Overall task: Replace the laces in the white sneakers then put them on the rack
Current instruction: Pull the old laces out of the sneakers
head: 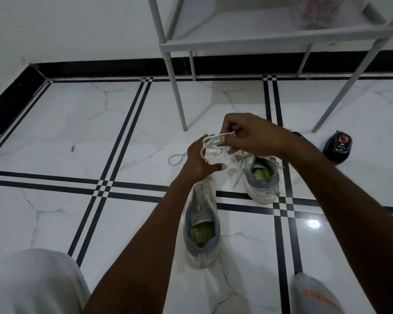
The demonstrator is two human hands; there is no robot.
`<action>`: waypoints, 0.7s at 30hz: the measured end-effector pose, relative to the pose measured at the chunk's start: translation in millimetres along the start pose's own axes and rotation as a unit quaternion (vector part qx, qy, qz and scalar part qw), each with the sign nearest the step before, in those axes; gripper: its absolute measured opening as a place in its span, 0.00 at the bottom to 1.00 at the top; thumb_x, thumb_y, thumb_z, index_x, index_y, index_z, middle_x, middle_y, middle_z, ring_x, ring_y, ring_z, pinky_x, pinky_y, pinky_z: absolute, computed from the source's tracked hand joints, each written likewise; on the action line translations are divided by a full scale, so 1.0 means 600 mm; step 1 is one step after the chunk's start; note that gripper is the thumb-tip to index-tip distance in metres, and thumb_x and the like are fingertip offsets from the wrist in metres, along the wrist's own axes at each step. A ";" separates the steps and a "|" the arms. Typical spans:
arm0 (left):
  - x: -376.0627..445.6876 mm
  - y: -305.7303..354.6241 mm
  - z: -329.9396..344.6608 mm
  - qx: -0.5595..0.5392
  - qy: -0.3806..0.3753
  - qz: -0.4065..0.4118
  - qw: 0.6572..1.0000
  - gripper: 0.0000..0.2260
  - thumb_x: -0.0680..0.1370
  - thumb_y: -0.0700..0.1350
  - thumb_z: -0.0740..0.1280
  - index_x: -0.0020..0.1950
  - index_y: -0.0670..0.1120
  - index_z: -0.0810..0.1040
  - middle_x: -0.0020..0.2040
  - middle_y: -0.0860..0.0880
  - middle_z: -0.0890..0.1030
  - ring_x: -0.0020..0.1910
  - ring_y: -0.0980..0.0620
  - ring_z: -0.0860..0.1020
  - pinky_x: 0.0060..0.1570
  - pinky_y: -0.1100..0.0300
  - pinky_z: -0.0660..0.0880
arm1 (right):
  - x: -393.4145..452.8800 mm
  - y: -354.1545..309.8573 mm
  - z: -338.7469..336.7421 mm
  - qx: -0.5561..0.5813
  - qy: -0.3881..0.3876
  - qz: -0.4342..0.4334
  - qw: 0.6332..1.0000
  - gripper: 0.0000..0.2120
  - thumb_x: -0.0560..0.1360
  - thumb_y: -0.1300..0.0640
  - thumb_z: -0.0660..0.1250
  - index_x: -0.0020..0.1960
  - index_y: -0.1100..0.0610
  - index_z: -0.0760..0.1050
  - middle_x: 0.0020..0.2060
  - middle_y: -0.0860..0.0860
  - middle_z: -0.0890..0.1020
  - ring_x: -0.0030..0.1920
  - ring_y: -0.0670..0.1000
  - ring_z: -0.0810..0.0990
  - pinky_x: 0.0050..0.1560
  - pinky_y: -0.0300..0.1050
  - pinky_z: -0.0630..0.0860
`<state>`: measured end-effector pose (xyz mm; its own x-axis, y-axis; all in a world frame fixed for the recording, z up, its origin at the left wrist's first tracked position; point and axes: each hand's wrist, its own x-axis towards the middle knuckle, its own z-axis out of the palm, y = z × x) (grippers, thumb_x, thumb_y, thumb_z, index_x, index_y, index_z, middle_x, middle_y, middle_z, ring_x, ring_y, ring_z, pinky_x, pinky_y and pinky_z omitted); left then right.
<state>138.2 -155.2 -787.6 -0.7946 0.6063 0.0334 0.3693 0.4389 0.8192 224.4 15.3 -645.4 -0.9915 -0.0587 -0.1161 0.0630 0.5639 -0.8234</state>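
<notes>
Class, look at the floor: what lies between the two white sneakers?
In the head view, bare floor with a black tile stripe lies between the near sneaker and the far sneaker.

Two sneakers are set on the tiled floor [77, 123]. The near sneaker [202, 232] lies in the middle, between the person's two forearms; the far sneaker [262, 180] is placed beyond it and to its right. Above both, a bundled lace [210, 147] is held between the left hand [199, 162] and the right hand [250, 134]. A loose lace loop [176, 158] lies on the floor just left of the left hand. The rack [270, 39] stands behind, against the wall. A small container [337, 147] sits at the right, near a rack leg.
</notes>
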 end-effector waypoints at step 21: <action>0.054 0.218 -0.115 -0.217 -0.051 -0.004 0.975 0.09 0.79 0.36 0.70 0.56 0.31 0.80 0.52 0.32 0.83 0.53 0.37 0.84 0.58 0.49 0.81 | 0.011 0.094 -0.008 0.439 0.264 0.121 0.850 0.08 0.79 0.60 0.63 0.42 0.60 0.71 0.47 0.56 0.79 0.52 0.54 0.80 0.57 0.55 0.81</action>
<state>127.5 -123.6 -639.8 -0.7369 0.6759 -0.0132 0.1063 0.1351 0.9851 220.9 50.8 -690.1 -0.8359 0.4800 -0.2662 0.1034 -0.3385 -0.9353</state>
